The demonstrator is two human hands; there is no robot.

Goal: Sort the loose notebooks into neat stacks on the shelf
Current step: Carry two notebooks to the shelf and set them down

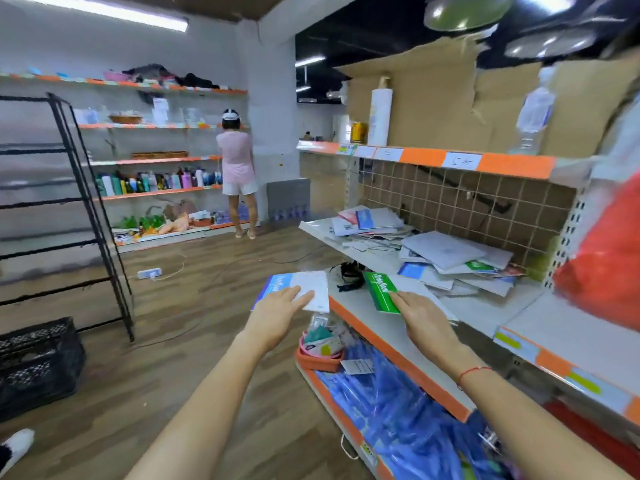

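Nearest, the left hand reaches out past the end of the grey metal shelf with the orange front lip, fingers laid almost straight on top of a thin blue-and-white soft-cover notebook; whether the thumb curls beneath it cannot be told. That notebook hangs mostly over the shelf's left end, only its right edge near the board. The right hand lies flat, fingers extended, on the lower end of a green soft-cover notebook resting near the shelf's front edge. Between the two notebooks sits a black tangle of strap or cord.

These look light, floppy and glossy, so I judge they will bend if lifted by one corner and slide easily on one another; taking them along the spine or a long edge, thumb under, should keep them flat.

Further back, a loose heap of white, grey and blue notebooks sprawls toward the shelf's rear right corner against the brown wire-grid back panel, and a second messy pile lies at the far left end. The front strip right of the green notebook is bare, giving room for stacks; the orange lip and the upper shelf overhead limit lifting.
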